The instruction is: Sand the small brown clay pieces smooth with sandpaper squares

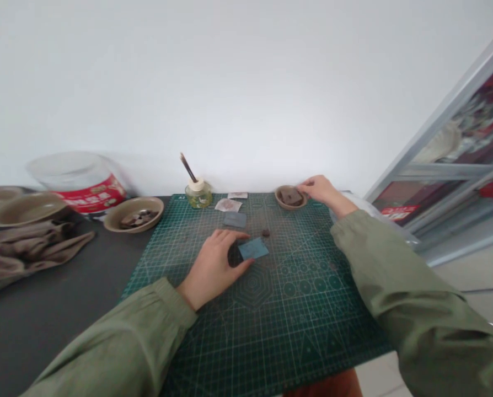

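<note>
My left hand grips a small blue rectangular piece by its edges, thumb in front and fingers behind, on the green cutting mat. A small dark brown lump lies just behind that piece. Farther back, a grey-blue rectangular block rests flat. My right hand reaches to the right rim of a small tan bowl, its fingertips closed together beside a flat brown piece inside. Whether they pinch that piece or the rim cannot be made out.
A glass bottle with dark sticks and patterned paper pieces are at the mat's back edge. On the left are a bowl of brown bits, a red-labelled tub, another bowl and a brown cloth. A glass-fronted cabinet stands right.
</note>
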A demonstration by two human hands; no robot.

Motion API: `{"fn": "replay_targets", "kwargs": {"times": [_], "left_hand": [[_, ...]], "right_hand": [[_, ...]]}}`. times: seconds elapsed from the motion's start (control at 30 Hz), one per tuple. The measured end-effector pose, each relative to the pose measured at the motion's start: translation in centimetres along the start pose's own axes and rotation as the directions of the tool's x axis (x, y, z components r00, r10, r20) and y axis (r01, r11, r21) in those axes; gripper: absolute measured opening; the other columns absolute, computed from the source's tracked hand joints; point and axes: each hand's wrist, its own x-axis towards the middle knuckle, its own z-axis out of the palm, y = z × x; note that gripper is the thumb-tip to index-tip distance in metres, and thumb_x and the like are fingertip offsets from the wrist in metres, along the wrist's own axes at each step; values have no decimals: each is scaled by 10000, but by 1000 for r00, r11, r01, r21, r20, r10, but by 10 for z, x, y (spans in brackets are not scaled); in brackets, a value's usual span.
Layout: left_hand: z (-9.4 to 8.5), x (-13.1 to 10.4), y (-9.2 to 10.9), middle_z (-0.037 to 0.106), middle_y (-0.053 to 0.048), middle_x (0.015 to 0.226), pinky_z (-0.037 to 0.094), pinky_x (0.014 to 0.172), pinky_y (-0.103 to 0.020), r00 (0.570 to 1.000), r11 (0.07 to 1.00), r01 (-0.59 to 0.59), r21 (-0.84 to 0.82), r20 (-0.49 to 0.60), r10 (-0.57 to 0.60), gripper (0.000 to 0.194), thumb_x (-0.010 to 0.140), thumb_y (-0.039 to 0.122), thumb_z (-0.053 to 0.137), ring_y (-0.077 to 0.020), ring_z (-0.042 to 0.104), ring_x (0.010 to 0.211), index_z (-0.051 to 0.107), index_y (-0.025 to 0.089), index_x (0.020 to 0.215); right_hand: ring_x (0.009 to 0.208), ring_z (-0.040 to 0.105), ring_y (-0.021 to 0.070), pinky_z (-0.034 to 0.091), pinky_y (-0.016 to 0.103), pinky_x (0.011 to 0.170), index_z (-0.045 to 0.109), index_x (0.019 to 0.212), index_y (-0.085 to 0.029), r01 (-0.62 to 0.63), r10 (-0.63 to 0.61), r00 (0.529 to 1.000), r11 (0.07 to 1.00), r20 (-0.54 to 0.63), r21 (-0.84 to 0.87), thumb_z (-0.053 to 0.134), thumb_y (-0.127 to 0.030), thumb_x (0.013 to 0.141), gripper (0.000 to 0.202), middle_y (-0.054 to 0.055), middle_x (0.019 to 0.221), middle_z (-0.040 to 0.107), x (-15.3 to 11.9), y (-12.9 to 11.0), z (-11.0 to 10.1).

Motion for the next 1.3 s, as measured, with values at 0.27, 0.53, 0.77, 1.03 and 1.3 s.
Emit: {"fn": "replay_targets", "kwargs": {"times": [0.27,0.53,0.77,1.03,1.3], "left_hand": [[1,0,-1,775,-118,1298,537,1094,-561,1000,999,3,47,19,-4,419,920,327,853,-363,669,1252,727,219,1305],[2,0,-1,782,-90,1270,553,1077,-535,999,1000,1,-2,41,-1,406,915,313,859,-335,692,1213,722,231,1288],[-3,-2,10,767,-90,1275,572,1078,-500,997,998,14,-64,74,-9,429,938,359,850,-309,720,1202,702,234,1321],[-7,-7,18,777,-50,1268,551,1032,-491,989,998,-61,-13,136,62,482,928,410,900,-306,723,1171,682,255,1329],[-10,-8,22,768,-41,1328,551,1095,-482,990,999,-25,-41,140,31,415,984,357,845,-301,723,1224,675,273,1354]], "right_hand": [[812,755,191,602,351,818,819,1120,-165,285,-283,958,958,56,-29,689,-314,1071,204,88,981,844,-54,-30,3],[839,682,200,472,324,774,822,1038,-202,540,-515,809,841,283,-12,926,-268,878,201,44,959,772,-112,-32,70],[818,616,187,441,327,782,771,1079,-198,574,-572,799,818,185,47,822,-254,944,156,37,1019,709,-116,-24,75],[793,640,195,426,327,731,764,1051,-211,574,-566,791,818,231,37,825,-254,905,164,11,912,726,-118,-17,68],[779,648,196,423,332,710,772,1109,-211,568,-547,789,823,279,7,841,-289,918,218,13,907,729,-116,-13,68]]}}
